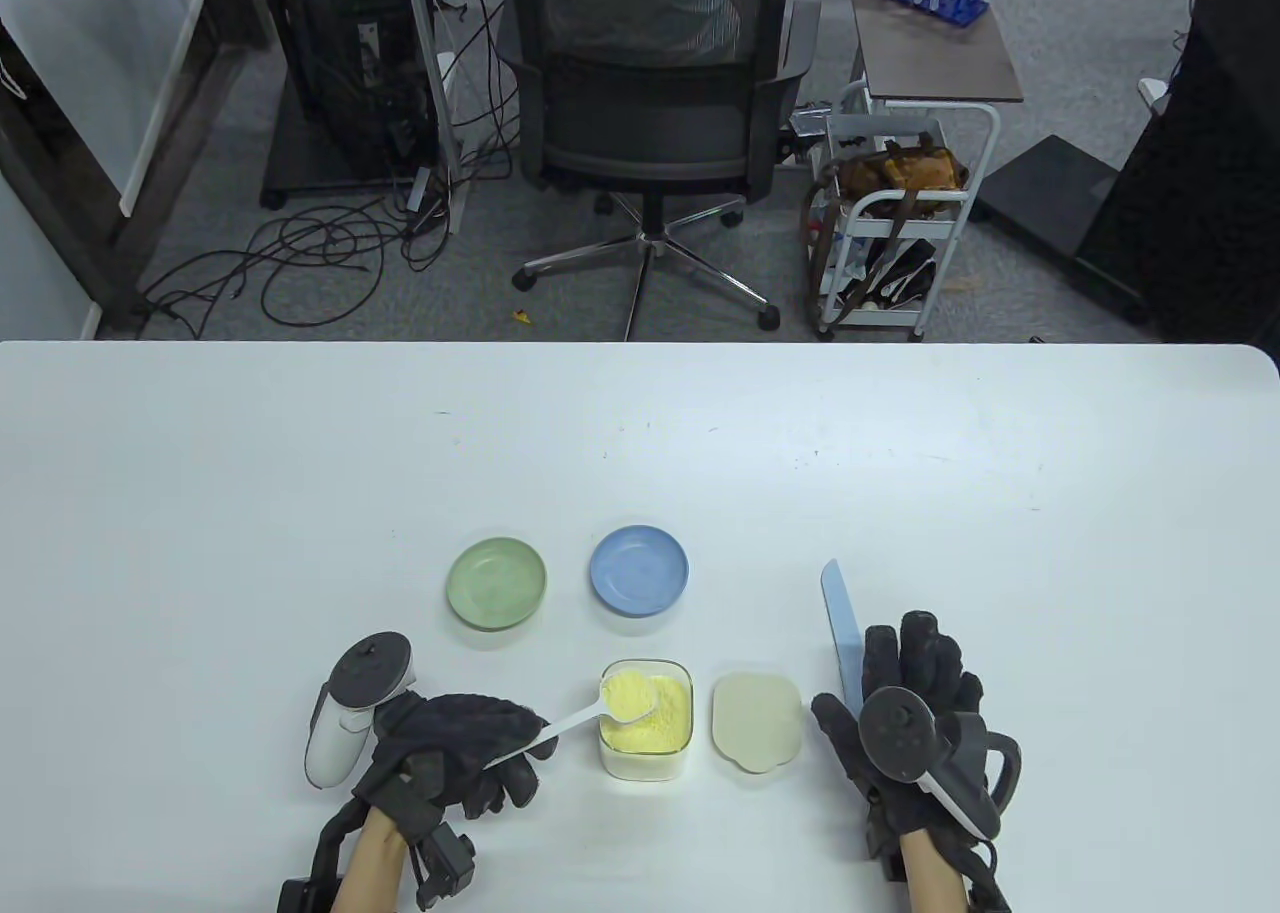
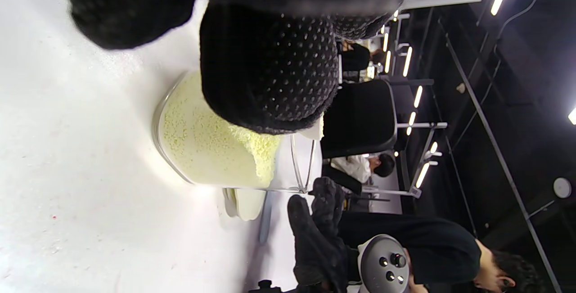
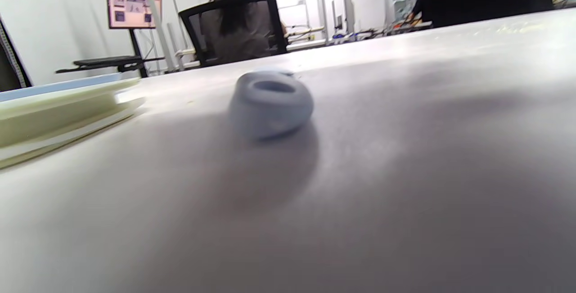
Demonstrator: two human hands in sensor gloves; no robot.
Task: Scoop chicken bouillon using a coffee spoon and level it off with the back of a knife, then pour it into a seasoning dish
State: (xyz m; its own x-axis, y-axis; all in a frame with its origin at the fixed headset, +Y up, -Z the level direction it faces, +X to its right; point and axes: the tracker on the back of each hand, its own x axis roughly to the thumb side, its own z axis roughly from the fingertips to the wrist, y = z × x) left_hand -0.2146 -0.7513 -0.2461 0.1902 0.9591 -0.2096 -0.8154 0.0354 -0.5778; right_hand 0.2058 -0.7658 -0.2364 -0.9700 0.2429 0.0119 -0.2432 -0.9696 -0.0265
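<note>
Hands: left hand (image 1: 450, 753) grips the spoon (image 1: 585, 718) by its handle, bowl heaped with yellow bouillon and held over the open tub (image 1: 646, 721). Right hand (image 1: 920, 713) lies flat on the tabletop (image 1: 200, 513), fingers straight, over the knife's handle; whether it has yet closed on the handle cannot be told.

Knife (image 1: 840, 623): pale blue blade flat on the tabletop, pointing away from the person, just left of the right hand's fingers.

Progress, as judged: scoop done, spoon loaded and mounded. Levelling not yet done; knife not yet lifted. Pouring not yet done; both dishes show no powder.

Bouillon tub: clear, square, well filled, between the hands. Left wrist view shows the powder banked against one wall.

Lid (image 1: 757, 720): beige, lying just right of the tub, between tub and knife.

Dishes: green dish (image 1: 497, 583) and blue dish (image 1: 639, 568), side by side beyond the tub, near each other but apart. Which is meant to receive the powder cannot be told.

Obstructions: none between spoon and dishes. Lid lies in the knife's path to the spoon, so the blade would likely need to pass over it.

Beyond the tabletop: office chair (image 1: 650, 113), floor cables, wheeled cart (image 1: 890, 233).
</note>
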